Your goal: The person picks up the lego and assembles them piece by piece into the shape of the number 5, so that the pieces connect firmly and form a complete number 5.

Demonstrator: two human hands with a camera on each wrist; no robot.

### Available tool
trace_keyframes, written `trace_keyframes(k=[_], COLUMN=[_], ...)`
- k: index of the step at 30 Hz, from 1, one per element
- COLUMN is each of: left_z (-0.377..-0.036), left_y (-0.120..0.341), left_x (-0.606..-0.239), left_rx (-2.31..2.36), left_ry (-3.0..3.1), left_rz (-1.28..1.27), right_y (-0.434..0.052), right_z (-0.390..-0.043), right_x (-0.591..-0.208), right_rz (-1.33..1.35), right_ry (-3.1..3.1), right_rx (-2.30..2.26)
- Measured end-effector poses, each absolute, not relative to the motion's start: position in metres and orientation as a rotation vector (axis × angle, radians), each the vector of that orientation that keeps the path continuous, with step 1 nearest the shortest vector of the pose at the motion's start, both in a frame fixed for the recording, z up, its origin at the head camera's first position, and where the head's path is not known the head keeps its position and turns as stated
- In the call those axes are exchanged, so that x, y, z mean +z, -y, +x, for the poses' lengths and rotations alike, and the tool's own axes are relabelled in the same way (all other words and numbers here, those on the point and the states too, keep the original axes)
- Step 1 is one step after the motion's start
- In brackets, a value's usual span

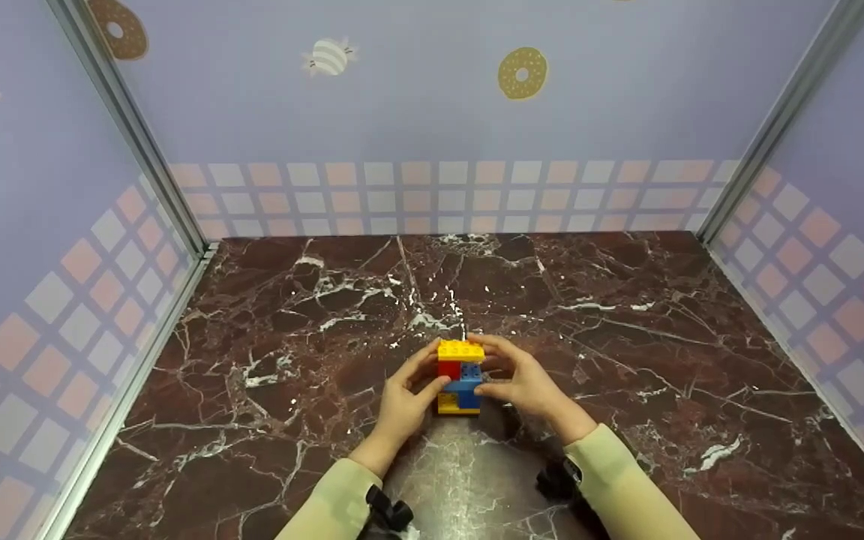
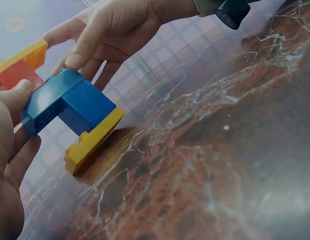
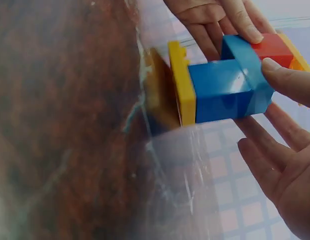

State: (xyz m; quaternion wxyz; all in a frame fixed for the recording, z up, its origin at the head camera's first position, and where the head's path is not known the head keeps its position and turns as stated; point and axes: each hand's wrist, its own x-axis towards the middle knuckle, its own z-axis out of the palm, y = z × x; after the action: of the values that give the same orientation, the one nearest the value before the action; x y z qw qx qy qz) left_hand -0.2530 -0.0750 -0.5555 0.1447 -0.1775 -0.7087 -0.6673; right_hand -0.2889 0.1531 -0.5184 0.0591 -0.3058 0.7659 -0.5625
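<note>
A small stack of toy building bricks stands upright on the tabletop in the head view. From the bottom it has a yellow plate (image 1: 459, 410), a blue block (image 1: 469, 400), a wider blue brick (image 2: 50, 97), a red brick (image 3: 273, 47) on one side and a yellow brick (image 1: 460, 349) on top. My left hand (image 1: 402, 401) holds the stack's left side, its thumb at the red and wider blue bricks. Opposite it, my right hand (image 1: 526, 381) grips the right side, thumb against the blue brick and fingers behind. In both wrist views an open gap shows beneath the wider blue brick.
Dark red marbled tabletop (image 1: 312, 337) with white veins surrounds the stack. Pastel panels with checked borders (image 1: 417, 195) wall in the back and both sides, joined by metal posts (image 1: 128, 124). Black wrist straps (image 1: 388, 510) sit over the pale sleeves.
</note>
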Motion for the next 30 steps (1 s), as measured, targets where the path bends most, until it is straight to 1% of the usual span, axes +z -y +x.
trace_keyframes(k=[10, 13, 17, 20, 30], left_z=[-0.254, -0.254, -0.254, -0.255, -0.255], left_y=[0.072, 0.073, 0.074, 0.076, 0.078], left_x=[-0.555, -0.555, -0.556, -0.558, -0.557], left_rx=[-1.982, -2.023, -2.041, -2.042, -2.114], left_ry=[2.001, 2.001, 2.027, 2.057, 2.176], left_rz=[-0.47, -0.458, -0.446, -0.44, -0.505], right_y=[-0.152, -0.149, -0.147, -0.15, -0.152], right_z=[-0.291, -0.285, -0.284, -0.291, -0.294], right_x=[-0.524, -0.515, -0.515, -0.526, -0.531], right_rz=[-0.971, -0.962, -0.92, -0.88, -0.856], right_ry=[-2.376, -2.369, -2.376, -2.398, -2.414], right_rx=[-1.644, -1.659, -1.655, -1.646, -1.669])
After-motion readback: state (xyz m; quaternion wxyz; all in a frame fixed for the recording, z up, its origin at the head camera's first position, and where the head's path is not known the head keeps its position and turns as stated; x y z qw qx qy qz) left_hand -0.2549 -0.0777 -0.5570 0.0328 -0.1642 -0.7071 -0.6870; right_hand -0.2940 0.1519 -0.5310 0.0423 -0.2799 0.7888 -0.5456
